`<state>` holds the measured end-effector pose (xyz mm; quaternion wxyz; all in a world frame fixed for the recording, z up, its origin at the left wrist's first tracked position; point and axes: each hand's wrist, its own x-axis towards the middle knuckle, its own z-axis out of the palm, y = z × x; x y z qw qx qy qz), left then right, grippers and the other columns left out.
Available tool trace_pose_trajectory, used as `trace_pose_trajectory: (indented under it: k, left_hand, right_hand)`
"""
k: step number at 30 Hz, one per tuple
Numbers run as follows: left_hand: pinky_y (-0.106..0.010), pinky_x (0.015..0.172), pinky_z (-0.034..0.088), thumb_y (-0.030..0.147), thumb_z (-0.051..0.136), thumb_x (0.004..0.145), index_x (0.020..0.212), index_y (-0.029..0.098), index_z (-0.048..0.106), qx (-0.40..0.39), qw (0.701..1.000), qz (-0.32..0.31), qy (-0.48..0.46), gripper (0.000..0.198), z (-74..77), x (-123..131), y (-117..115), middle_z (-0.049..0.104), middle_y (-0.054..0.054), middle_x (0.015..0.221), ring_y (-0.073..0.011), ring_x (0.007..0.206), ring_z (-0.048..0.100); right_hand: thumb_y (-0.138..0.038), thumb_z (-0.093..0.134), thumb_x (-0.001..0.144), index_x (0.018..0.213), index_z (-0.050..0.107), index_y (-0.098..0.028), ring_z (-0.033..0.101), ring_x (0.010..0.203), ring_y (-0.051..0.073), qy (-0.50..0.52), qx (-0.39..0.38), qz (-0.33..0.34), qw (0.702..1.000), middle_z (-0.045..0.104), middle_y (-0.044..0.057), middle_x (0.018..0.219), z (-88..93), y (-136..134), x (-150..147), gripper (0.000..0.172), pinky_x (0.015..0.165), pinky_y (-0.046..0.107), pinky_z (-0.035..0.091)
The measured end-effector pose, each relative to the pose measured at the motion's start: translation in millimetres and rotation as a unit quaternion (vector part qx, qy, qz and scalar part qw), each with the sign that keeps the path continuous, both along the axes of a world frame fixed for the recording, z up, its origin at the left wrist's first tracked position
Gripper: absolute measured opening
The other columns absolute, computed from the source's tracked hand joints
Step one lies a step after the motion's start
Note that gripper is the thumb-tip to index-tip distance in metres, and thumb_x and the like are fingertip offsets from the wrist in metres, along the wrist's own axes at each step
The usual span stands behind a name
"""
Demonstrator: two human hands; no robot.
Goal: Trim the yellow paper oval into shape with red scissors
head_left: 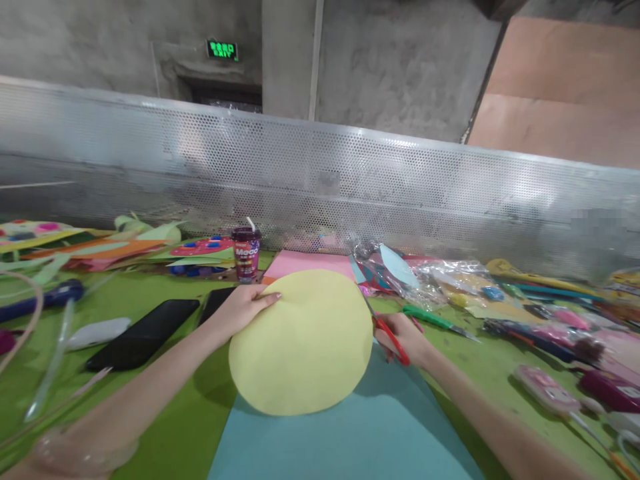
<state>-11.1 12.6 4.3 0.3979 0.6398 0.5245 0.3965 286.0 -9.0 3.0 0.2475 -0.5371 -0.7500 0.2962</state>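
Note:
A large, roughly round sheet of pale yellow paper (303,347) is held up in front of me. My left hand (247,308) pinches its upper left edge, thumb on the near face. At the right edge of the sheet, my right hand (400,337) grips red-handled scissors (393,339). Their blades are mostly hidden by the paper, so how far they are spread cannot be seen. Beneath the yellow paper a light blue sheet (345,443) lies on the green tabletop (170,413).
A purple drink cup (247,257) with a straw stands behind. Left are a black phone (143,333) and a white object (99,332). A green-handled cutter (440,321) lies close to my right hand. Craft packets (450,277) clutter the right. A perforated metal panel (300,167) borders the back.

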Motion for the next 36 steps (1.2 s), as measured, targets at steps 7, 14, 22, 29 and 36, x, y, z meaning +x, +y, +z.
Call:
trace_pose_trajectory:
  k: [7,14,22,29,36]
  left_hand:
    - [-0.027,0.056,0.044,0.046,0.052,0.065,0.082,0.015,0.063,0.007,1.0,0.001,0.02,0.036,-0.2,-0.8,1.5,0.067,-0.005,0.074,-0.0212,0.065,0.061]
    - [-0.027,0.056,0.044,0.046,0.052,0.066,0.082,0.015,0.063,0.003,1.0,0.002,0.021,0.036,0.1,-1.1,1.2,0.067,-0.005,0.074,-0.0207,0.065,0.061]
    - [-0.026,0.054,0.044,0.045,0.052,0.066,0.082,0.015,0.063,0.01,1.0,-0.005,0.012,0.035,0.6,-0.1,-0.2,0.067,-0.005,0.074,-0.0204,0.064,0.061]
    - [-0.026,0.053,0.044,0.044,0.053,0.066,0.083,0.017,0.064,0.005,1.0,-0.006,0.001,0.034,1.0,0.2,-1.2,0.068,-0.004,0.072,-0.0201,0.061,0.061]
    - [-0.026,0.054,0.044,0.045,0.053,0.066,0.083,0.017,0.063,0.001,1.0,-0.004,-0.002,0.035,0.5,0.0,-0.6,0.068,-0.004,0.074,-0.0204,0.063,0.061]
  right_hand:
    - [-0.024,0.038,0.067,0.064,0.049,-0.014,0.052,0.036,0.012,-0.015,0.017,0.001,1.0,0.048,-0.004,0.044,-2.2,1.6,1.7,0.015,0.031,0.018,0.035]
    - [-0.026,0.038,0.069,0.06,0.044,-0.015,0.053,0.038,0.012,-0.01,0.014,-0.003,1.0,0.045,-0.004,0.046,0.7,-0.1,0.8,0.015,0.032,0.018,0.037]
    - [-0.025,0.038,0.068,0.061,0.043,-0.015,0.053,0.039,0.011,-0.019,0.016,0.01,1.0,0.05,-0.003,0.051,1.8,-1.4,0.2,0.013,0.034,0.018,0.039]
    - [-0.025,0.037,0.07,0.066,0.049,-0.013,0.054,0.037,0.011,-0.033,0.029,0.014,0.999,0.051,-0.003,0.049,-2.6,2.0,2.7,0.017,0.032,0.017,0.038]
    - [-0.025,0.037,0.069,0.064,0.049,-0.014,0.053,0.036,0.011,-0.049,0.037,-0.008,0.998,0.052,-0.002,0.048,-2.1,1.5,1.0,0.017,0.031,0.016,0.036]
